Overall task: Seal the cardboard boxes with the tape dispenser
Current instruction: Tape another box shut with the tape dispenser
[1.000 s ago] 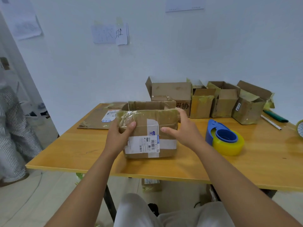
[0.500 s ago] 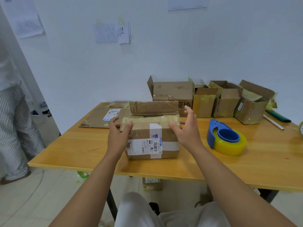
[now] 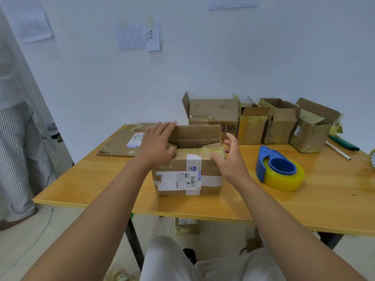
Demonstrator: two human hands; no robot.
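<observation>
Against a pale wall, a wooden desk point(image 3: 304, 203) carries everything in view. Along its far edge stands a row of four opened cardboard boxes point(image 3: 214, 114), their flaps raised and streaked with yellowish tape, and a flattened piece of cardboard point(image 3: 119, 145) with a printed label lies at the far left corner. Near the front edge, in the middle, sits the cardboard box point(image 3: 187, 171) being worked on, its near face covered by a white shipping label and bands of tape, its far flap standing upright and the top not yet closed. The left hand point(image 3: 157, 145) reaches over the box's left top corner, fingers straight and spread, palm resting on the left side flap, fingertips beside the upright far flap. The right hand point(image 3: 229, 159) is at the box's right top corner, fingers loosely open, thumb touching the taped near edge; it grips nothing. The box lies directly between the two hands. To the right of the box, just beyond the right wrist and apart from it, the blue tape dispenser point(image 3: 278, 167) rests on the desk with a yellowish roll of tape in it, untouched. A green marker point(image 3: 343, 142) and a white pen point(image 3: 337, 150) lie by the rightmost box.
</observation>
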